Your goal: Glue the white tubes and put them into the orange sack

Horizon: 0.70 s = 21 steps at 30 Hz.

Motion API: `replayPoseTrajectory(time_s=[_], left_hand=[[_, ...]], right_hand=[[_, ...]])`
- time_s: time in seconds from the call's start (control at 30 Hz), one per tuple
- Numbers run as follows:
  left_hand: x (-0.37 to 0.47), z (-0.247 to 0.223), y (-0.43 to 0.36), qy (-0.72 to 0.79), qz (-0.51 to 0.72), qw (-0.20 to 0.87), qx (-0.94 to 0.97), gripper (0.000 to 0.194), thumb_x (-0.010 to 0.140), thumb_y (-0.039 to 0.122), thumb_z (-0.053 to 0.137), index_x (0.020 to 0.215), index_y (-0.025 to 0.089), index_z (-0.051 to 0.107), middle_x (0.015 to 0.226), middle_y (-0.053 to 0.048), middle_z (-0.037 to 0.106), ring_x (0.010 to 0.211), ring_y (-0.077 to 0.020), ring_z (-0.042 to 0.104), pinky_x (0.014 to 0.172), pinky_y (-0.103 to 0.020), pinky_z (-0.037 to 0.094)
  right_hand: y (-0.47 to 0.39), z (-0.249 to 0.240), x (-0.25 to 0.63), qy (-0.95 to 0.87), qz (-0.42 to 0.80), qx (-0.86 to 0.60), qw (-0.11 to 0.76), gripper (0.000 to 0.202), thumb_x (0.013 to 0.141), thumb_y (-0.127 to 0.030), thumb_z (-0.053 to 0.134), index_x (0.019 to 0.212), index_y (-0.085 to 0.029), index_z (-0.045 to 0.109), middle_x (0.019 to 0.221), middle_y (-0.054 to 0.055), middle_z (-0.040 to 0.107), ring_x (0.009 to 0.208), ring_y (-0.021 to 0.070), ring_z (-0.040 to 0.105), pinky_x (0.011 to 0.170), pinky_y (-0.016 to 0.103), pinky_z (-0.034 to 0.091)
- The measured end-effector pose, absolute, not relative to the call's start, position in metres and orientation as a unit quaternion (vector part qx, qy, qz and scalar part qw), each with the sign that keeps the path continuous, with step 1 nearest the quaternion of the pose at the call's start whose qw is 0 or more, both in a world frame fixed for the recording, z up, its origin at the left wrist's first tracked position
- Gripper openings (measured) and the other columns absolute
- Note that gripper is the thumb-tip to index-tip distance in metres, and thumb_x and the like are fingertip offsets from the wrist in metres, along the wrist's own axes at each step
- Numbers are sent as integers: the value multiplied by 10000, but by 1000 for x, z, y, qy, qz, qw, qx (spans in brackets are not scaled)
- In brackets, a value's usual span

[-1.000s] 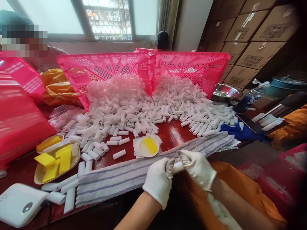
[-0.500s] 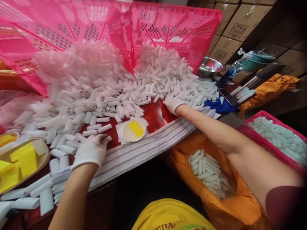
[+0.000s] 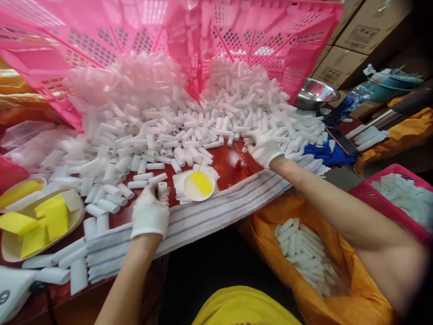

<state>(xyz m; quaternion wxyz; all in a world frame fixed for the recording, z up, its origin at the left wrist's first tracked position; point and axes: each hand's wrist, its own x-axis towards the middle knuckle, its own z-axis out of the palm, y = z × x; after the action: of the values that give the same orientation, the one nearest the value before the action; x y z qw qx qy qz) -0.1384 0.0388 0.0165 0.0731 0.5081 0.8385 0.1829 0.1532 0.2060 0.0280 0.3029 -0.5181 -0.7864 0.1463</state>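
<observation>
Moved nearer dish (image 3: 188,190), left hand (image 3: 150,212), fingers (barely parted) pinching white tube (image 3: 163,185)

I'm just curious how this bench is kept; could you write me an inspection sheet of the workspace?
Surface: red tabletop, striped cloth along its near edge
Work things: white tubes heaped loosely; small dish with a yellow piece
Clutter: metal bowl, bottle, blue cloth at right
Hands: gloved; left hand by loose tubes, right hand at the heap; grip unclear
Cables: dark cable at white device
Surroundings: pink baskets, orange sack, stacked cartons
</observation>
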Motion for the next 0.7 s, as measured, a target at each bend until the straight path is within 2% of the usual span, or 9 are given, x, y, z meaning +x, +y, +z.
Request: replayPoseTrajectory(time_s=[0.1, 0.17, 0.27, 0.37, 0.43, 0.5, 0.6, 0.7], left_hand=[[-126, 13, 41, 846, 215, 144, 466, 485, 877, 498, 301, 1124, 154, 538, 877, -135, 681, 817, -286, 642, 703, -366, 474], [-121, 10, 48, 837, 231, 158, 471, 460, 880, 482, 319, 1123, 152, 529, 878, -138, 686, 820, -276, 651, 704, -350, 472], [-122, 4, 62, 823, 254, 163, 481, 435, 877, 461, 353, 1130, 151, 524, 928, -141, 686, 858, -256, 653, 734, -334, 474], [-126, 0, 72, 812, 268, 174, 489, 412, 874, 453, 373, 1120, 163, 532, 996, -133, 675, 912, -244, 641, 773, -328, 472], [-129, -2, 74, 802, 271, 185, 500, 410, 872, 462, 372, 1110, 172, 538, 1016, -126, 669, 927, -241, 634, 794, -329, 469], [-131, -3, 75, 791, 274, 194, 512, 420, 870, 472, 371, 1115, 176, 539, 1033, -124, 664, 941, -242, 627, 818, -336, 465], [-132, -5, 73, 780, 279, 211, 519, 429, 859, 466, 393, 1146, 179, 532, 1071, -121, 652, 975, -244, 612, 849, -346, 458], [-133, -4, 73, 778, 278, 225, 516, 427, 850, 450, 416, 1158, 180, 536, 1065, -115, 655, 987, -242, 607, 864, -346, 454]], right_hand=[[178, 30, 140, -683, 380, -516, 350, 231, 776, -316, 554, 933, -153, 506, 710, 67, 649, 665, 201, 646, 661, 372, 538], [161, 24, 126, -590, 560, -473, 339, 334, 709, -394, 653, 900, -166, 499, 641, 45, 643, 607, 196, 645, 617, 359, 542], [146, 13, 99, -535, 666, -416, 312, 470, 645, -495, 702, 928, -164, 526, 626, 33, 648, 563, 185, 637, 567, 342, 539], [146, 3, 74, -533, 647, -432, 333, 459, 660, -546, 662, 889, -165, 551, 595, 6, 623, 443, 130, 558, 452, 278, 484], [151, -4, 64, -549, 595, -463, 361, 409, 683, -541, 635, 838, -171, 557, 605, -10, 601, 440, 100, 516, 429, 239, 439], [154, -12, 60, -593, 532, -470, 380, 346, 711, -504, 622, 790, -173, 558, 664, -7, 597, 536, 99, 535, 503, 230, 454], [150, -23, 65, -686, 462, -429, 363, 266, 759, -439, 603, 804, -179, 569, 785, 12, 622, 717, 126, 573, 683, 261, 486], [144, -29, 73, -753, 412, -373, 352, 210, 793, -393, 591, 859, -195, 604, 858, 31, 636, 778, 146, 587, 744, 296, 493]])
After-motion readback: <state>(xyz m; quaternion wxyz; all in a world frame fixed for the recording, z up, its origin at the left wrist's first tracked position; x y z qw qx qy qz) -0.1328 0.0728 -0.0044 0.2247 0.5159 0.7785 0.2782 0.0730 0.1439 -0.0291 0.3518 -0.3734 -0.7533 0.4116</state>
